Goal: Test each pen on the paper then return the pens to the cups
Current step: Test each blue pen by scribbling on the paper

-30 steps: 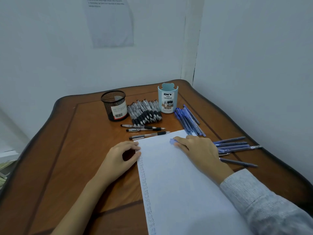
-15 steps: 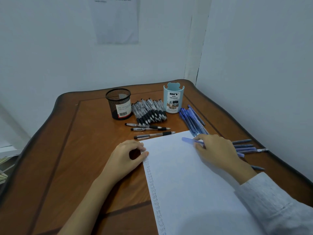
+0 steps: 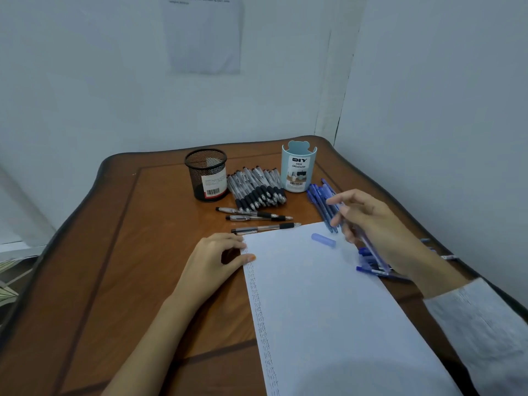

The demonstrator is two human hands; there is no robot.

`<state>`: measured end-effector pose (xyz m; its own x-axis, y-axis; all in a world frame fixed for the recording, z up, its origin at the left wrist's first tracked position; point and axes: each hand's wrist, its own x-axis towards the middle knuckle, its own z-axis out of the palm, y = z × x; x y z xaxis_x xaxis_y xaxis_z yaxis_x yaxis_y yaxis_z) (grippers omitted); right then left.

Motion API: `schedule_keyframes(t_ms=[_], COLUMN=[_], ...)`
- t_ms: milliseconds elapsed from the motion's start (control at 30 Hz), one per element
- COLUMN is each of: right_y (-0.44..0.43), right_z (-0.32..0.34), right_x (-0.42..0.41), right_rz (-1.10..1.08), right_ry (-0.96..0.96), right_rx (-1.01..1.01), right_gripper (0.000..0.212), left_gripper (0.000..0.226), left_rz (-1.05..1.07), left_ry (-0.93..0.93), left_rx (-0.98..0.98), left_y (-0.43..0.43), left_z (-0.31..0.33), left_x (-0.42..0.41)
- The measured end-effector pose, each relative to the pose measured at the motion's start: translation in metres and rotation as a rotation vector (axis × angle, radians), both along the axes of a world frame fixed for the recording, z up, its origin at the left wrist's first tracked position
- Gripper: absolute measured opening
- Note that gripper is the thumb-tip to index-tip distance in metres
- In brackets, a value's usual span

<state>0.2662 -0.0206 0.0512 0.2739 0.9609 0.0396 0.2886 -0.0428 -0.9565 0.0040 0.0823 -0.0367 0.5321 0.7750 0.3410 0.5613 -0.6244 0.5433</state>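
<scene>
The wooden worktop (image 3: 128,252) carries everything. The long paper (image 3: 328,310) lies between the two hands, angled toward the right one, I'd say to suit the writing arm. The left hand (image 3: 211,261) rests at the sheet's top corner, fingers loosely bent and gripping nothing, thumb on the edge, seemingly to pin it. A column of test marks (image 3: 258,310) runs from that thumb back toward the person. The right hand (image 3: 380,230) hovers over the sheet's other edge, fingers curled round a blue pen (image 3: 370,250). Beyond the left hand stands the mesh cup (image 3: 207,174), beyond the right the pale blue cup (image 3: 298,167). No pens stick out of either. Black pens (image 3: 257,192) are heaped between them and blue pens (image 3: 323,201) fan out past the right fingertips, likely one colour per cup. A loose cap (image 3: 323,240), presumably this pen's, lies on the paper just inside the right hand, so a trial stroke looks next.
</scene>
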Motion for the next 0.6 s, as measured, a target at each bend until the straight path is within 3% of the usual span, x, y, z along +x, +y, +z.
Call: schedule_keyframes(t_ms=[133, 200, 267, 367, 500, 600], right_y=[0.014, 0.024, 0.037, 0.059, 0.087, 0.103], right_z=[0.012, 0.010, 0.002, -0.014, -0.039, -0.052], right_x=[-0.017, -0.030, -0.044, -0.063, -0.077, -0.082], right_rz=[0.198, 0.243, 0.222, 0.138, 0.095, 0.080], right_ry=[0.953, 1.136, 1.060, 0.804, 0.704, 0.677], right_rx=[0.049, 0.113, 0.159, 0.062, -0.183, -0.212], right_gripper=[0.050, 0.055, 0.049, 0.013, 0.044, 0.047], left_gripper=[0.053, 0.054, 0.054, 0.051, 0.045, 0.042], left_rz=[-0.012, -0.012, -0.014, -0.015, -0.014, -0.021], left_ry=[-0.018, -0.016, -0.015, -0.029, -0.038, -0.035], left_rx=[-0.016, -0.031, -0.049, -0.069, -0.060, -0.063], left_y=[-0.001, 0.000, 0.001, 0.002, 0.004, 0.005], left_z=[0.001, 0.000, -0.001, -0.002, -0.003, -0.004], left_x=[-0.001, -0.001, -0.002, -0.002, -0.001, -0.001])
